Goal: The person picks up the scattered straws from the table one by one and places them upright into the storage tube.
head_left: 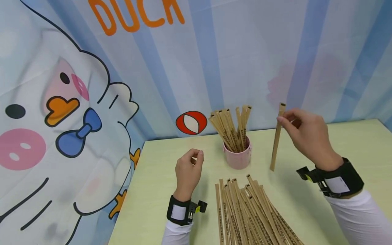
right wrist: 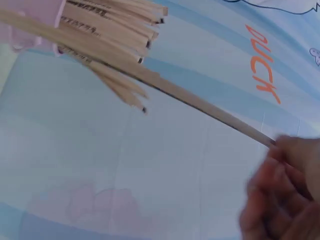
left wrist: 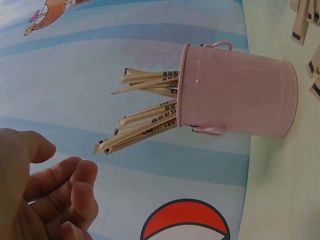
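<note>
My right hand (head_left: 309, 136) pinches a slim brown paper-wrapped stick (head_left: 276, 146) near its top, between thumb and fingers. The stick hangs nearly upright, to the right of a pink bucket (head_left: 238, 160); in the right wrist view it slants across in front of the bucket. Several similar wrapped sticks (left wrist: 150, 120) with dark print stand in this bucket, fanning out above its rim. To the left of the bucket, my left hand (head_left: 189, 172) hovers with fingers loosely bent and nothing between them. In the left wrist view its fingertips (left wrist: 82, 172) are near the tops of the sticks.
A loose pile of wrapped sticks (head_left: 251, 214) lies on the pale table (head_left: 144, 197) in front of the bucket, between my forearms. Behind the table hangs a blue striped cloth (head_left: 245, 61) with a duck print.
</note>
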Action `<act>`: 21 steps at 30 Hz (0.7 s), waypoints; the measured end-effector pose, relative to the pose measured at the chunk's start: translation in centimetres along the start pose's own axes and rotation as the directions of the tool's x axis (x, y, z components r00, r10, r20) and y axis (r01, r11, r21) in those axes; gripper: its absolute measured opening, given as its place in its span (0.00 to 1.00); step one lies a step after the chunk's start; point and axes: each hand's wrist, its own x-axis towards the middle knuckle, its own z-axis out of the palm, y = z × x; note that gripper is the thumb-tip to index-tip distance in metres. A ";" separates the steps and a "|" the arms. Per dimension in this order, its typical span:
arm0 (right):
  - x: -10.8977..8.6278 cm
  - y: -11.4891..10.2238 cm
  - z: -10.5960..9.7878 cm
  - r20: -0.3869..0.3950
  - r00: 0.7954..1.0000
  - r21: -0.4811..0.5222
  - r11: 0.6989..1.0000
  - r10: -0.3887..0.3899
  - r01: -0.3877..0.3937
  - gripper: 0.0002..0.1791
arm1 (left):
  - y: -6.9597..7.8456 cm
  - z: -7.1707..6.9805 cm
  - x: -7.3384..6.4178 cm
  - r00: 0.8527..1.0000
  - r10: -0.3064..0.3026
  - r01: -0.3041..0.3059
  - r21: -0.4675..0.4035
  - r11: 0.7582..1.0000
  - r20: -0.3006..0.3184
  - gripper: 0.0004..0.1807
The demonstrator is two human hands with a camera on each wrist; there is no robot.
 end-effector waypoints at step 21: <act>3.8 -0.8 7.9 -0.075 0.993 0.066 0.994 -0.087 0.092 0.07 | -0.1 -0.5 0.1 1.000 0.002 -0.002 -0.001 1.000 -0.003 0.11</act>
